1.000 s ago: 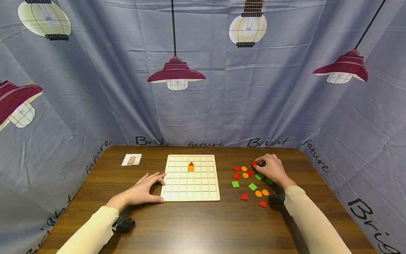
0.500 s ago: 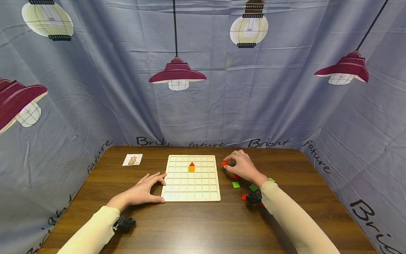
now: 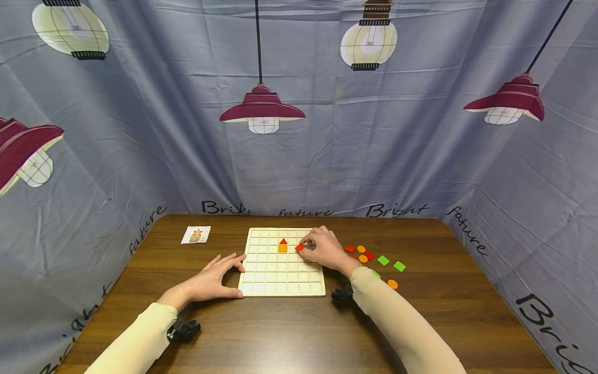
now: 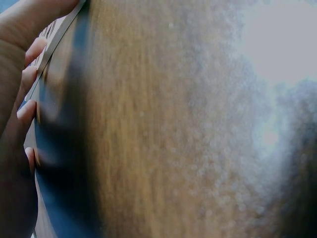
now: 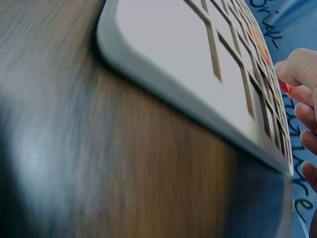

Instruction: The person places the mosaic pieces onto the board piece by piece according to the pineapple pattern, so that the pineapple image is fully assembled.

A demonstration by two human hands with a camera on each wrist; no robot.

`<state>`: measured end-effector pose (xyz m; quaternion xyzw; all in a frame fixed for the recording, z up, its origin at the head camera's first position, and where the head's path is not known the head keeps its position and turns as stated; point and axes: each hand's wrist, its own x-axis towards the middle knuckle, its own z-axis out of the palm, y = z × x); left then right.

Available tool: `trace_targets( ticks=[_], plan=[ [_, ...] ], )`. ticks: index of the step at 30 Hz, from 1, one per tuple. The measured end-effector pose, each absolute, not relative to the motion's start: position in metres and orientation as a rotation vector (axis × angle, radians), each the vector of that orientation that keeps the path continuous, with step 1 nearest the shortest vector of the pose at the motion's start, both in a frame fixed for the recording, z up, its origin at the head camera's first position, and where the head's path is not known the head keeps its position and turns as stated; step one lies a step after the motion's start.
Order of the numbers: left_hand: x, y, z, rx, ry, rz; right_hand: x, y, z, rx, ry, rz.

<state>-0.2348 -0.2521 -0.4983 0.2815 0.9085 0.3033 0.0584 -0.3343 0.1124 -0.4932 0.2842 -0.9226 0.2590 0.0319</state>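
Note:
A pale gridded board [image 3: 280, 280] lies on the wooden table. In its upper part sit an orange square tile [image 3: 282, 249] and, directly above it, a small red triangle tile [image 3: 283, 241]. My right hand [image 3: 324, 250] is over the board's right side and pinches a red tile [image 3: 299, 248] between thumb and fingertips, just right of the orange square. The right wrist view also shows this red tile [image 5: 284, 86], mostly covered by fingers. My left hand [image 3: 212, 280] rests at the board's left edge, thumb near the front corner, fingers loosely spread along the side.
Right of the board lie loose tiles: green squares [image 3: 399, 266], orange rounds [image 3: 392, 284] and red pieces [image 3: 350, 249], partly hidden by the right forearm. A card with a pineapple-like picture [image 3: 195, 235] lies at the back left. A printed curtain [image 3: 299, 171] surrounds the table.
My right hand has carried the red tile leftward from the loose pile, past the board's right edge, to above the grid. The left hand keeps its place.

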Motion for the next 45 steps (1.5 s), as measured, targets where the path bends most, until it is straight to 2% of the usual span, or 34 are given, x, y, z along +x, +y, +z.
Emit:
trace_targets(
  ticks=[11, 45],
  plan=[
    [-0.237, -0.252, -0.500, 0.842, 2.748, 0.914, -0.336, 0.090, -0.501, 0.811, -2.847, 0.693],
    [-0.237, -0.252, -0.500, 0.849, 2.751, 0.927, -0.339, 0.083, -0.506, 0.676, -2.827, 0.708]
  ],
)
